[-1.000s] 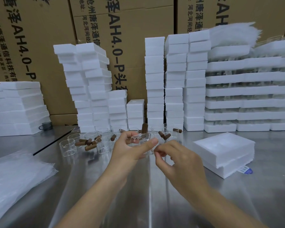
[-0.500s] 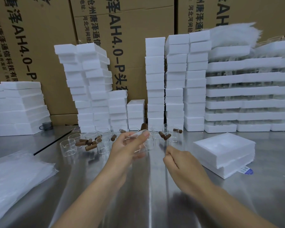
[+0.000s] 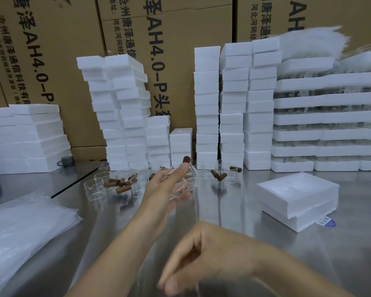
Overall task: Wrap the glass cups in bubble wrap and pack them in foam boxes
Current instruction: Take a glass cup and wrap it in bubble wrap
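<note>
Holding a glass cup [image 3: 183,183] at frame centre, the left hand [image 3: 165,187] is clenched around it — right hand's [image 3: 204,256] blurred grip unreadable — so wrapping hasn't begun; next needs bubble wrap [image 3: 24,230], lower left.

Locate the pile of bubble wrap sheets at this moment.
In the head view the bubble wrap sheets lie flat at the left edge of the metal table, left of the left hand, which holds a glass cup.

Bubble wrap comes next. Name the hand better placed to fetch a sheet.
Right hand: it looks free and sits low, while the left hand has a grip on the glass cup. The bubble wrap lies left, though.
</note>
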`<state>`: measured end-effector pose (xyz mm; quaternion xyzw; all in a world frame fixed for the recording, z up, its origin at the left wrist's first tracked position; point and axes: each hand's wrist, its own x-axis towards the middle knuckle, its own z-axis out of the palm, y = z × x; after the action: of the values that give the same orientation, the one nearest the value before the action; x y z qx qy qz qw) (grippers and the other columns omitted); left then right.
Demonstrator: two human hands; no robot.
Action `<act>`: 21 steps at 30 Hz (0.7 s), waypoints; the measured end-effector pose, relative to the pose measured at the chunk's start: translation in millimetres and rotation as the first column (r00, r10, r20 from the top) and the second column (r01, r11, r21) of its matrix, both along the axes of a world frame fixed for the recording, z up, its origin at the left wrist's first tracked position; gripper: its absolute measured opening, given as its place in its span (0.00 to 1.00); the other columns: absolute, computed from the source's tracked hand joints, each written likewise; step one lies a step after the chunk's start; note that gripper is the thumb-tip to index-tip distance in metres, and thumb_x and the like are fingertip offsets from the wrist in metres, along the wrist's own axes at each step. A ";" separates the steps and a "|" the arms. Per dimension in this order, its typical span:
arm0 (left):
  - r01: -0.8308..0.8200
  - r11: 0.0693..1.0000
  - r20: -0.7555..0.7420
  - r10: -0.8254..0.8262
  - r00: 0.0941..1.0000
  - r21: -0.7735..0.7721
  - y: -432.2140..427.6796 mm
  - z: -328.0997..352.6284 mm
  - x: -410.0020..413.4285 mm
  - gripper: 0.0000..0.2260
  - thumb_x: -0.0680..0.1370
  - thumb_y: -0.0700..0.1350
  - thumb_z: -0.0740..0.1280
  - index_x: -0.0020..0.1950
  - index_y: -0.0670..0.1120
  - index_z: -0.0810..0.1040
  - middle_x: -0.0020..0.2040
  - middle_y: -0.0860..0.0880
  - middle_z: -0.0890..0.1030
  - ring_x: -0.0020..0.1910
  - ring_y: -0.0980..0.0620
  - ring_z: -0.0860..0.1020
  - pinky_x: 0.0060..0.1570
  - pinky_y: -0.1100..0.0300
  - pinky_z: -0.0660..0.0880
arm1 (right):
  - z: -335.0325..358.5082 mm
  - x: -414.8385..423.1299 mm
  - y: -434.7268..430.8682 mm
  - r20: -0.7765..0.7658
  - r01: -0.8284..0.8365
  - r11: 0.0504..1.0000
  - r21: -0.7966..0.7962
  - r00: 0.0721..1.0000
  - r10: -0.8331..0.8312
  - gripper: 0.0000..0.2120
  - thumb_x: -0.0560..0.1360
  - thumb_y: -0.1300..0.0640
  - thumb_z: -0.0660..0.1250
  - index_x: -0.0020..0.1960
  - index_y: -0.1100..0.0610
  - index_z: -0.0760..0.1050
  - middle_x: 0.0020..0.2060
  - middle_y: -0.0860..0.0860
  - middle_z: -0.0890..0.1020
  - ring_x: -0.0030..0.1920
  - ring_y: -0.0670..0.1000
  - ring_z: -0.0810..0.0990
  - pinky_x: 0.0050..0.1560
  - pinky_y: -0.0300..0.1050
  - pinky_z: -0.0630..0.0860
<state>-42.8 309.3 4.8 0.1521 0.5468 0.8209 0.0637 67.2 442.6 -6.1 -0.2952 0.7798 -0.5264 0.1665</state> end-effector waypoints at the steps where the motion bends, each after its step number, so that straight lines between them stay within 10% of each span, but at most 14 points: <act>1: -0.002 1.000 -0.002 0.002 1.000 -0.002 -0.2 -0.4 -0.4 0.27 0.65 0.58 0.83 0.56 0.44 0.82 0.49 0.51 0.88 0.60 0.43 0.86 0.55 0.51 0.85 | 0.5 1.9 -3.1 0.031 -0.081 0.997 -0.012 0.996 0.081 0.14 0.79 0.61 0.74 0.64 0.55 0.84 0.56 0.59 0.87 0.46 0.42 0.83 0.52 0.33 0.78; 4: 0.006 1.000 0.002 -0.006 1.000 0.009 -1.0 0.1 -1.6 0.29 0.64 0.59 0.84 0.56 0.43 0.83 0.50 0.51 0.88 0.59 0.44 0.87 0.53 0.52 0.85 | 4.2 4.7 -6.5 0.071 -0.125 0.990 -0.069 0.989 0.130 0.13 0.81 0.56 0.73 0.64 0.49 0.84 0.61 0.59 0.85 0.51 0.43 0.82 0.55 0.35 0.77; 9: 0.009 1.000 -0.005 -0.009 1.000 0.021 -1.9 1.6 -0.8 0.31 0.63 0.60 0.85 0.57 0.44 0.84 0.48 0.53 0.89 0.51 0.48 0.88 0.50 0.56 0.84 | 2.5 -3.4 2.2 0.011 0.259 0.949 -0.179 0.965 -0.261 0.04 0.77 0.52 0.76 0.48 0.51 0.88 0.41 0.53 0.86 0.40 0.44 0.82 0.46 0.37 0.76; 13: 0.020 1.000 -0.051 -0.021 0.998 -0.003 -0.1 3.5 3.2 0.30 0.67 0.56 0.86 0.63 0.44 0.83 0.55 0.50 0.89 0.56 0.48 0.88 0.53 0.58 0.85 | 0.4 -11.4 11.7 0.132 0.562 0.793 -0.235 0.827 -0.546 0.21 0.77 0.37 0.69 0.44 0.54 0.86 0.33 0.52 0.83 0.34 0.48 0.79 0.38 0.38 0.73; 18: -0.155 0.965 -0.419 0.054 0.907 -0.212 6.2 -3.0 6.2 0.27 0.67 0.49 0.86 0.65 0.52 0.83 0.55 0.56 0.85 0.57 0.56 0.86 0.54 0.66 0.81 | 1.2 -20.9 23.4 0.510 0.740 0.578 -0.345 0.665 -0.546 0.38 0.74 0.24 0.61 0.62 0.57 0.82 0.51 0.55 0.89 0.45 0.54 0.88 0.38 0.44 0.79; 21: -0.296 0.876 -0.722 -0.081 0.688 -0.380 11.0 -13.2 8.8 0.30 0.70 0.48 0.82 0.71 0.57 0.80 0.63 0.60 0.81 0.67 0.58 0.80 0.65 0.67 0.75 | 1.0 -21.4 26.2 0.595 0.739 0.508 -0.442 0.665 -0.451 0.35 0.74 0.29 0.68 0.60 0.60 0.81 0.53 0.57 0.88 0.48 0.55 0.87 0.38 0.44 0.81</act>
<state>-34.0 320.3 -8.3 0.4068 0.7169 0.5401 -0.1703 45.8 468.9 -5.2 0.0770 0.5438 -0.8356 0.0133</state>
